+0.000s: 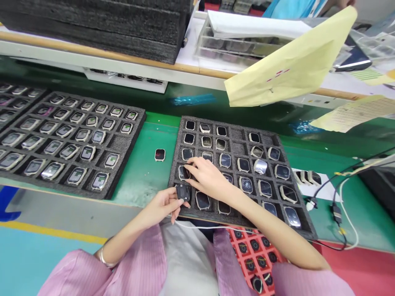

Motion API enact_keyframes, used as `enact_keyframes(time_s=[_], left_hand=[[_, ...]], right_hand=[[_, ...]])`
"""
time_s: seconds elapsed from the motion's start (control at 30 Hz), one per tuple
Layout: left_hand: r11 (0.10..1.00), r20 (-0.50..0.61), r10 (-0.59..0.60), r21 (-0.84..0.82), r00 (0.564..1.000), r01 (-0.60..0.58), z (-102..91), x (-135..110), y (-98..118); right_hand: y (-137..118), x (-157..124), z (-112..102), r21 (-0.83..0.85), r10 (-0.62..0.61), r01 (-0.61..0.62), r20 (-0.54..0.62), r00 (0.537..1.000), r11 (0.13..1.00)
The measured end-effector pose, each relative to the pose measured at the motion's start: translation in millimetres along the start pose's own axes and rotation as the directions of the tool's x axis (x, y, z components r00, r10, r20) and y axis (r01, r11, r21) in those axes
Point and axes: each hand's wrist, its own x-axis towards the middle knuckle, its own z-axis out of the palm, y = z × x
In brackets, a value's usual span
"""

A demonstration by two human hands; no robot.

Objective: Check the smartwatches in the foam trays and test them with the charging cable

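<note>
My left hand [168, 205] is at the near left corner of the right-hand foam tray [236, 146]. Its fingers and thumb close round a small black square block [182, 192]; a white cable [212, 227] runs rightward from below that hand. Just beyond, my right hand [207, 174] reaches over the tray from the right. Its thumb and forefinger are at the edges of a smartwatch case [184, 172] in the left column, which sits in or just above its compartment. Several other smartwatches without straps lie in the tray's compartments. One more watch [159, 155] rests alone on the green bench.
Another grey foam tray [119, 144] of watches lies left. Below the bench edge is a red tray [249, 263] with round parts. Black cables [336, 213] and watches on white paper [317, 191] lie right. Yellow paper [286, 65] hangs from the shelf.
</note>
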Motion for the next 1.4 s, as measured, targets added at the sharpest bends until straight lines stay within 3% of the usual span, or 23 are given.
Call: enact_keyframes(time_s=[0.1, 0.17, 0.3, 0.4, 0.6, 0.77, 1.07, 1.4], left_hand=[[1.000, 0.016, -0.002, 0.006, 1.000, 0.002, -0.5, -2, -1], [1.000, 0.017, 0.004, -0.010, 1.000, -0.004, -0.7, -2, -1], [0.998, 0.000, -0.028, -0.060, 1.000, 0.028, -0.7, 0, -1], [0.997, 0.002, -0.060, -0.057, 0.998, 0.060, -1.7, 2, -2], [1.000, 0.026, -0.020, -0.006, 0.999, 0.020, -2.2, 0, -5], [0.999, -0.094, -0.002, 0.052, 0.996, 0.007, 5.9, -1, -7], [1.000, -0.200, 0.009, 0.008, 0.980, -0.007, 8.7, -1, -11], [0.998, -0.216, 0.013, -0.059, 0.976, -0.026, 10.8, -1, -9]], right_hand=[[0, 20, 6, -0.070, -0.006, 0.011, 0.072, 0.997, 0.998], [6, 24, 8, -0.019, -0.005, 0.006, 0.058, 0.998, 1.000], [12, 8, 1, 0.357, 0.103, -0.058, -0.108, 0.989, 0.932], [-2, -13, -8, 0.551, 0.064, 0.026, -0.144, 0.987, 0.834], [-35, -37, 0, 0.396, -0.047, 0.081, -0.094, 0.994, 0.915], [-35, -36, 12, 0.381, -0.054, 0.090, -0.105, 0.993, 0.920], [-32, -28, 19, 0.612, 0.020, 0.048, -0.104, 0.994, 0.790], [-24, -23, 19, 0.689, -0.058, 0.116, -0.107, 0.993, 0.715]])
